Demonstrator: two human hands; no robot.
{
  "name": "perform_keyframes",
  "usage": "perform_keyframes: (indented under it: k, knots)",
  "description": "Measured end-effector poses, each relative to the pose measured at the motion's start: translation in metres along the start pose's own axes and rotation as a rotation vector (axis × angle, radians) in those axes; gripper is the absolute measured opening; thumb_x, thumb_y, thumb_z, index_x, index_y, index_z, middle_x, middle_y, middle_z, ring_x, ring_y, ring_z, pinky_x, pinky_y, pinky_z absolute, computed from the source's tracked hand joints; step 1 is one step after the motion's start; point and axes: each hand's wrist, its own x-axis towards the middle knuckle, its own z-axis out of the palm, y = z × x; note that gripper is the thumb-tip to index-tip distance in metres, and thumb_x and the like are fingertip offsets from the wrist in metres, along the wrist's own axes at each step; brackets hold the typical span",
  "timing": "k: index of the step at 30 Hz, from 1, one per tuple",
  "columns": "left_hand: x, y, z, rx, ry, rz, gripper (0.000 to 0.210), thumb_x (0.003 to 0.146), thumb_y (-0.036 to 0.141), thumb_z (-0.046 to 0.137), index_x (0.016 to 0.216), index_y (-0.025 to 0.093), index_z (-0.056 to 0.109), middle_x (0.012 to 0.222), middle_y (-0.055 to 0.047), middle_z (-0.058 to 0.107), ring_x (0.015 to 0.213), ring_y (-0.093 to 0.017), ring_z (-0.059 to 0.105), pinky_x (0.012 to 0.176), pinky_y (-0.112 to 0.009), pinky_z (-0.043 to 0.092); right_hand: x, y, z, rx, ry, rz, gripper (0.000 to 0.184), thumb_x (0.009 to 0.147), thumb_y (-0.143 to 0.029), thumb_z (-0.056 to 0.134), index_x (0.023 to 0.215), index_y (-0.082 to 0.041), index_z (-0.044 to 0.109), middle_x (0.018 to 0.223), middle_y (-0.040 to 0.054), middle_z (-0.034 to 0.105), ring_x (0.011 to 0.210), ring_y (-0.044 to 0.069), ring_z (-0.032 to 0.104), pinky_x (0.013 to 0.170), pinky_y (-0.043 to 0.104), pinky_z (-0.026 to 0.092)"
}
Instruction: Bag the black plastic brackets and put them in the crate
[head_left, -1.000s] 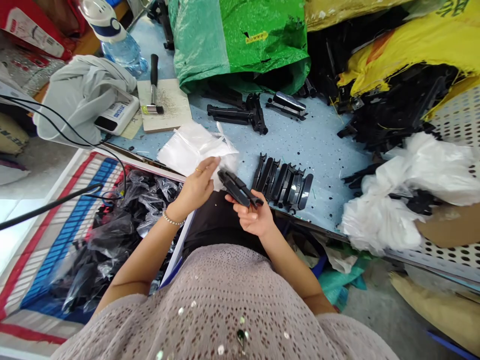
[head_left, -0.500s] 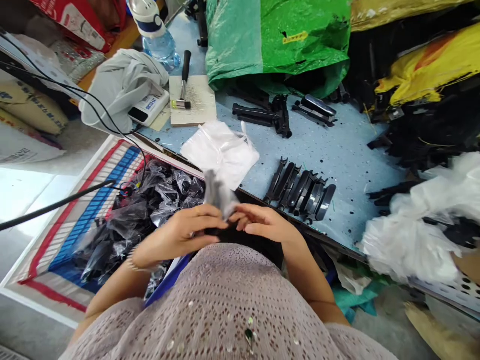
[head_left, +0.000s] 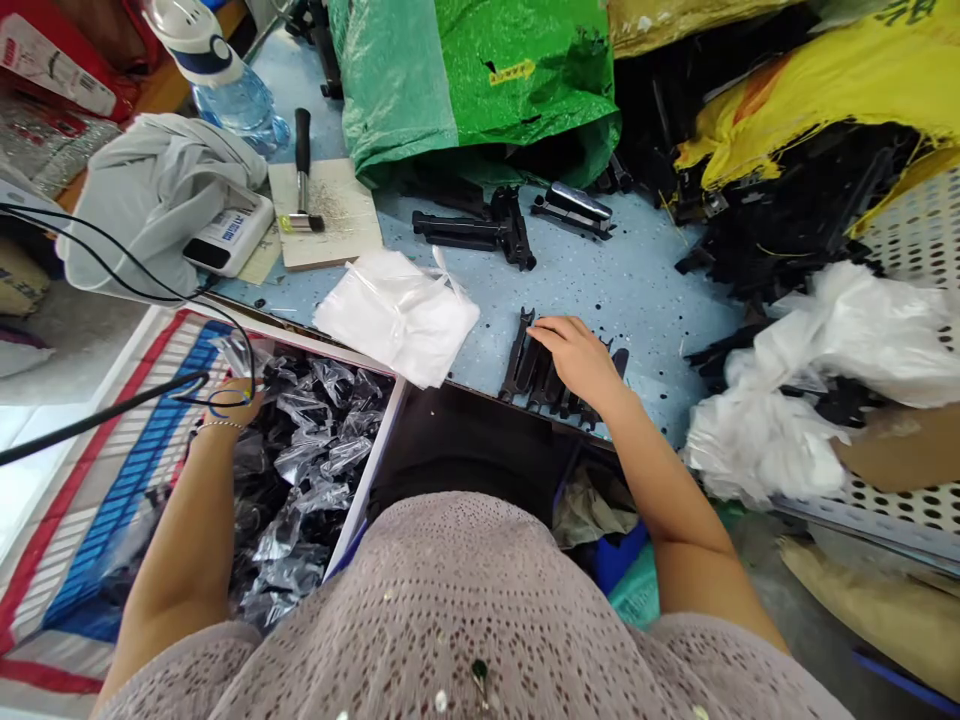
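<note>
A row of long black plastic parts [head_left: 519, 362] lies near the front edge of the blue table. My right hand [head_left: 576, 362] is over this row, its fingers together and curled around a black part near the left end; the thumb is hidden. My left hand [head_left: 238, 400] reaches into the far left part of the bin, by a piece of clear plastic wrap [head_left: 234, 352]. Cables cross in front of it and its fingers are mostly hidden. Black parts in clear bags [head_left: 307, 440] fill the bin. A stack of white plastic bags [head_left: 397, 318] lies between my hands on the table edge.
A brush [head_left: 302, 170] rests on a board [head_left: 337, 240] beside a white device [head_left: 231, 235] and a water bottle [head_left: 225, 85]. Farther back are more black parts [head_left: 480, 230] and a green sack [head_left: 517, 90]. Black cables [head_left: 97, 425] hang over the bin. Crumpled white plastic [head_left: 772, 420] sits at right.
My hands have parted from the blurred bagged thing in front of me. The left moved left into the bin; the right moved right onto the row of parts. The view has shifted.
</note>
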Motion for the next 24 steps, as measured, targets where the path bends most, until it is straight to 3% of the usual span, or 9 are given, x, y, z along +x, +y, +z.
perform_keyframes:
  k: [3, 4, 5, 8, 10, 13, 16, 20, 24]
  knots:
    - [0.001, 0.051, 0.026, 0.06, -0.135, -0.079, 0.043, 0.071, 0.065, 0.076, 0.07, 0.022, 0.069, 0.056, 0.002, 0.061, 0.056, -0.016, 0.053, 0.062, -0.028, 0.045, 0.022, 0.016, -0.002, -0.122, -0.135, -0.116, 0.052, 0.096, -0.004, 0.039, 0.134, -0.021, 0.069, 0.155, 0.0135, 0.054, 0.149, 0.036, 0.042, 0.113, 0.063, 0.045]
    - [0.0, 0.078, 0.04, 0.009, -0.234, -0.04, 0.04, 0.076, 0.063, 0.073, 0.081, 0.023, 0.074, 0.068, 0.0, 0.069, 0.062, -0.018, 0.06, 0.065, -0.03, 0.048, 0.028, 0.02, -0.003, -0.132, -0.168, -0.16, 0.048, 0.095, -0.005, 0.044, 0.131, -0.022, 0.071, 0.155, 0.013, 0.055, 0.15, 0.036, 0.041, 0.115, 0.063, 0.044]
    - [-0.001, 0.108, 0.057, -0.072, -0.262, 0.038, 0.039, 0.083, 0.061, 0.067, 0.089, 0.024, 0.075, 0.077, -0.002, 0.073, 0.069, -0.02, 0.064, 0.069, -0.031, 0.051, 0.033, 0.022, -0.006, -0.129, -0.189, -0.202, 0.043, 0.095, -0.007, 0.049, 0.127, -0.022, 0.073, 0.154, 0.0126, 0.056, 0.151, 0.036, 0.04, 0.116, 0.063, 0.043]
    - [0.001, 0.193, 0.108, -0.072, 0.008, 0.319, 0.025, 0.09, 0.046, 0.065, 0.092, 0.021, 0.071, 0.098, -0.011, 0.073, 0.093, -0.027, 0.067, 0.087, -0.039, 0.053, 0.038, 0.026, -0.019, -0.071, -0.202, -0.248, 0.027, 0.093, -0.021, 0.064, 0.119, -0.021, 0.073, 0.154, 0.0138, 0.055, 0.152, 0.039, 0.038, 0.118, 0.064, 0.04]
    - [0.009, 0.225, 0.132, 0.03, 0.114, 0.374, 0.017, 0.087, 0.036, 0.069, 0.085, 0.019, 0.067, 0.102, -0.016, 0.07, 0.101, -0.033, 0.065, 0.092, -0.045, 0.052, 0.032, 0.027, -0.027, 0.006, -0.21, -0.144, 0.026, 0.095, -0.033, 0.065, 0.118, -0.02, 0.069, 0.15, 0.016, 0.059, 0.144, 0.04, 0.048, 0.114, 0.063, 0.044]
    - [0.029, 0.232, 0.141, -0.03, 0.08, 0.29, 0.013, 0.088, 0.026, 0.062, 0.077, 0.019, 0.065, 0.092, -0.013, 0.069, 0.091, -0.029, 0.065, 0.085, -0.042, 0.052, 0.017, 0.022, -0.026, 0.307, -0.157, 0.121, 0.044, 0.092, -0.049, 0.069, 0.126, -0.022, 0.061, 0.132, 0.0143, 0.068, 0.119, 0.035, 0.066, 0.101, 0.055, 0.054]
    - [0.043, 0.218, 0.13, -0.383, -0.026, 0.086, 0.016, 0.082, 0.033, 0.07, 0.075, 0.019, 0.066, 0.073, -0.004, 0.065, 0.068, -0.019, 0.059, 0.065, -0.033, 0.047, 0.01, -0.002, -0.006, 0.887, -0.09, 0.272, 0.066, 0.078, -0.052, 0.081, 0.133, -0.024, 0.058, 0.12, 0.0096, 0.071, 0.105, 0.028, 0.069, 0.091, 0.046, 0.059]
    - [0.045, 0.214, 0.125, -0.719, -0.072, -0.069, 0.022, 0.077, 0.037, 0.075, 0.073, 0.018, 0.064, 0.061, 0.001, 0.059, 0.054, -0.012, 0.048, 0.055, -0.027, 0.039, 0.021, -0.054, 0.029, 1.599, -0.194, 0.392, 0.05, 0.075, -0.051, 0.083, 0.114, -0.022, 0.071, 0.109, 0.0059, 0.074, 0.086, 0.019, 0.069, 0.079, 0.035, 0.061]
    - [0.04, 0.22, 0.135, -0.822, 0.027, -0.011, 0.026, 0.069, 0.027, 0.08, 0.081, 0.019, 0.058, 0.07, 0.002, 0.063, 0.061, -0.011, 0.056, 0.061, -0.026, 0.045, 0.044, -0.088, 0.05, 1.885, -0.225, 0.427, 0.047, 0.071, -0.048, 0.086, 0.11, -0.023, 0.074, 0.117, 0.0048, 0.075, 0.09, 0.019, 0.072, 0.078, 0.03, 0.06]
